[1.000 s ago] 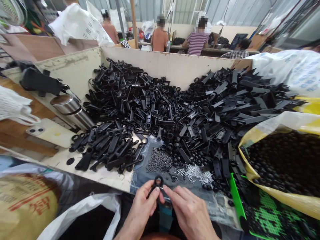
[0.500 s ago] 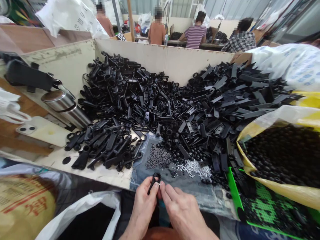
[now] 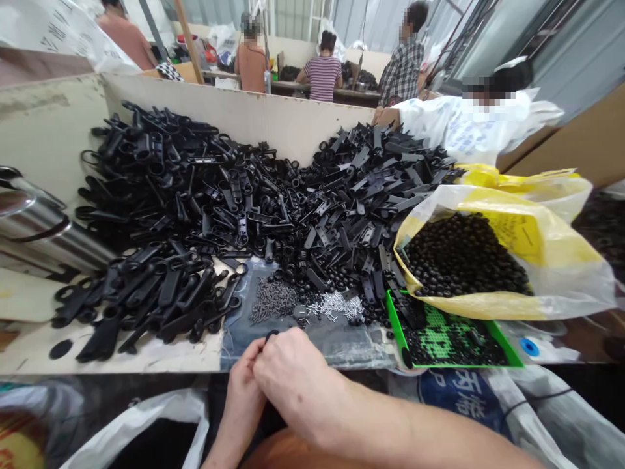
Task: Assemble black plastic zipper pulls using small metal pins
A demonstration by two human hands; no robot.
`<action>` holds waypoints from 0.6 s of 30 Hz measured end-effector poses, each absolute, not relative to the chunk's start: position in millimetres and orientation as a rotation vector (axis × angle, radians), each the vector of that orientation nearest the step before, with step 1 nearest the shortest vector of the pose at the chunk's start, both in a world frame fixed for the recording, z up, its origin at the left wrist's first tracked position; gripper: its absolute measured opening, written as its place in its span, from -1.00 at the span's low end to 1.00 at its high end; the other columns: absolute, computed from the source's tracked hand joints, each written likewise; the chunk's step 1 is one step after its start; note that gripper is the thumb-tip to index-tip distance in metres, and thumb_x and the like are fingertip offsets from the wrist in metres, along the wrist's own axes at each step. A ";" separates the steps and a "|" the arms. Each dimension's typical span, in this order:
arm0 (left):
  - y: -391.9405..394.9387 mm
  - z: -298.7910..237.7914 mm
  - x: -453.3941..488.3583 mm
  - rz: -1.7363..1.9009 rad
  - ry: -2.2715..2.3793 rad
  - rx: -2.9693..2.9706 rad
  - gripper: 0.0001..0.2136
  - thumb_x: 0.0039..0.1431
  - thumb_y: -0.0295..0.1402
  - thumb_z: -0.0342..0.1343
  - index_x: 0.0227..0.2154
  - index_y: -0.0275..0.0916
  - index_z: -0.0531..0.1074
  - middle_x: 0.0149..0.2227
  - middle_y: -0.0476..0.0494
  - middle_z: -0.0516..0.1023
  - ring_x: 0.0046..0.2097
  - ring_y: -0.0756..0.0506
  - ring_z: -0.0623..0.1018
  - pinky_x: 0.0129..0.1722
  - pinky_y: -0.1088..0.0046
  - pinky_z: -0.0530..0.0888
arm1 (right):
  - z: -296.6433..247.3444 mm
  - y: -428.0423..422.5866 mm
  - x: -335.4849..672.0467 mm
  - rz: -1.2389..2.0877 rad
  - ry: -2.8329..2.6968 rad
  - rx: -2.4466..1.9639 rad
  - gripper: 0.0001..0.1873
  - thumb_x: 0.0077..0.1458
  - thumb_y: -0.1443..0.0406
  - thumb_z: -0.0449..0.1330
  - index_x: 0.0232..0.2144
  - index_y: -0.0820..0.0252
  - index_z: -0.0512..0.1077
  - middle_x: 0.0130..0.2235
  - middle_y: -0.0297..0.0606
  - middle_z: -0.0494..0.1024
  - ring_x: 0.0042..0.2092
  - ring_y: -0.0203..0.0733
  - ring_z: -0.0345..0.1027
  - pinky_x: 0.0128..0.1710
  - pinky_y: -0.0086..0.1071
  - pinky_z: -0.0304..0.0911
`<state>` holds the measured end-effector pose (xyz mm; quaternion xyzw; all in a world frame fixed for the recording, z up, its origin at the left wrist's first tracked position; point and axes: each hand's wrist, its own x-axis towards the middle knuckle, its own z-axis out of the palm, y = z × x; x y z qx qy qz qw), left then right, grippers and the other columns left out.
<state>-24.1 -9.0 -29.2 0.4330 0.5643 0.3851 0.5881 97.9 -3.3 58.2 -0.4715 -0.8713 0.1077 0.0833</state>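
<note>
My two hands are pressed together over the table's front edge. My left hand [image 3: 243, 381] is closed on a small black plastic part [image 3: 272, 334]; only its dark rounded end shows above my fingers. My right hand [image 3: 295, 381] is folded over the same part, back of the hand up, hiding most of it and my fingertips. Just beyond the hands lie a heap of small dark grey screws [image 3: 273, 299] and a heap of silver pins [image 3: 334, 305]. Black looped plastic parts [image 3: 168, 286] are piled at the left.
A large heap of black parts [image 3: 234, 189] fills the middle. On the right stand a green tray [image 3: 398, 326] of small black pieces and a yellow-white bag [image 3: 561, 273] of black beads. A steel flask [image 3: 78, 238] is at left, an open white sack [image 3: 195, 397] below. Several people sit or stand behind.
The view has swung to the right. My right hand has rolled over and closed on top of the part, covering the loop that showed before. A person in a checked shirt now stands upright.
</note>
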 end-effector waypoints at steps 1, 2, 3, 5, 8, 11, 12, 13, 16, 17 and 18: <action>-10.4 -24.9 -25.0 0.897 1.316 1.044 -0.80 -0.09 -0.37 0.20 -0.32 -0.17 0.55 -0.33 -0.09 0.67 -0.25 -0.22 0.60 -0.25 0.40 0.49 | 65.7 -6.2 100.9 0.300 -2.709 -1.411 -0.80 -0.09 0.52 0.38 -0.60 0.21 0.48 -0.52 -0.25 0.57 -0.50 -0.14 0.41 -0.58 -0.32 0.19; -12.3 -20.2 -25.2 0.892 1.322 1.104 -0.77 -0.08 -0.36 0.22 -0.28 -0.15 0.56 -0.32 -0.07 0.68 -0.26 -0.21 0.61 -0.26 0.41 0.49 | 72.4 -9.4 105.8 0.290 -2.784 -1.437 -0.84 -0.05 0.49 0.37 -0.55 0.23 0.50 -0.49 -0.22 0.58 -0.50 -0.13 0.43 -0.62 -0.31 0.16; -14.7 -15.4 -24.5 0.885 1.334 1.183 -0.77 -0.04 -0.34 0.24 -0.25 -0.14 0.57 -0.33 -0.06 0.68 -0.28 -0.20 0.62 -0.28 0.42 0.48 | 77.8 -12.9 112.2 0.274 -2.829 -1.480 -0.89 0.00 0.48 0.35 -0.48 0.25 0.51 -0.46 -0.20 0.59 -0.50 -0.12 0.44 -0.65 -0.30 0.13; -19.6 -6.6 -20.1 0.862 1.354 1.349 -0.83 0.05 -0.28 0.25 -0.26 -0.11 0.58 -0.38 -0.04 0.67 -0.35 -0.17 0.62 -0.33 0.46 0.46 | 82.5 -21.2 127.1 0.209 -2.807 -1.564 -0.91 0.04 0.48 0.30 -0.38 0.24 0.50 -0.42 -0.20 0.58 -0.51 -0.12 0.46 -0.68 -0.30 0.10; -20.2 0.7 -12.2 0.834 1.322 1.489 -0.92 0.15 -0.23 0.21 -0.34 -0.07 0.56 -0.45 -0.03 0.65 -0.42 -0.14 0.61 -0.37 0.48 0.43 | 75.9 -37.8 149.0 0.063 -2.701 -1.558 -0.79 0.05 0.48 0.22 -0.21 0.24 0.46 -0.36 -0.21 0.58 -0.50 -0.13 0.48 -0.67 -0.31 0.11; -7.4 3.3 -13.9 0.899 1.504 1.508 -0.92 0.12 -0.22 0.20 -0.38 -0.06 0.52 -0.52 -0.02 0.60 -0.50 -0.14 0.57 -0.43 0.45 0.37 | 63.3 -55.0 167.2 0.026 -2.626 -1.496 -0.57 0.10 0.50 0.14 0.04 0.27 0.38 -0.37 -0.26 0.59 -0.54 -0.21 0.45 -0.69 -0.35 0.06; -1.7 4.7 -16.4 0.943 1.619 1.494 -0.91 0.10 -0.21 0.19 -0.38 -0.07 0.50 -0.54 -0.02 0.58 -0.50 -0.15 0.55 -0.43 0.44 0.36 | 60.2 -58.0 173.3 0.037 -2.591 -1.461 -0.51 0.13 0.51 0.09 0.12 0.26 0.33 -0.39 -0.29 0.59 -0.57 -0.24 0.43 -0.70 -0.36 0.04; 3.6 6.7 -18.6 0.982 1.720 1.476 -0.89 0.10 -0.20 0.18 -0.38 -0.08 0.48 -0.53 -0.02 0.58 -0.47 -0.16 0.55 -0.42 0.43 0.35 | 58.0 -58.0 179.7 0.069 -2.539 -1.425 -0.49 0.16 0.52 0.04 0.17 0.24 0.29 -0.41 -0.31 0.58 -0.58 -0.25 0.42 -0.70 -0.37 0.06; 11.4 15.6 -15.0 0.970 1.623 1.419 -0.83 0.18 -0.15 0.14 -0.27 -0.11 0.47 -0.44 -0.03 0.59 -0.39 -0.13 0.56 -0.34 0.44 0.37 | 56.1 -33.9 200.4 0.262 -2.293 -1.461 -0.56 0.28 0.48 -0.12 0.11 0.10 0.30 -0.32 -0.31 0.61 -0.44 -0.23 0.52 -0.51 -0.42 0.28; 11.2 18.4 -9.8 0.924 1.505 1.353 -0.80 0.22 -0.12 0.13 -0.25 -0.12 0.46 -0.48 0.01 0.55 -0.43 -0.09 0.51 -0.39 0.46 0.36 | 55.8 -18.0 207.0 0.332 -2.213 -1.562 -0.62 0.33 0.45 -0.14 0.05 0.08 0.32 -0.24 -0.28 0.62 -0.33 -0.21 0.56 -0.38 -0.40 0.36; 10.3 20.4 -3.4 0.882 1.393 1.246 -0.78 0.24 -0.09 0.11 -0.25 -0.13 0.44 -0.54 0.05 0.48 -0.49 -0.05 0.44 -0.45 0.49 0.32 | 54.9 0.3 213.0 0.365 -2.158 -1.691 -0.69 0.38 0.41 -0.14 0.01 0.11 0.32 -0.20 -0.26 0.62 -0.25 -0.20 0.57 -0.30 -0.39 0.37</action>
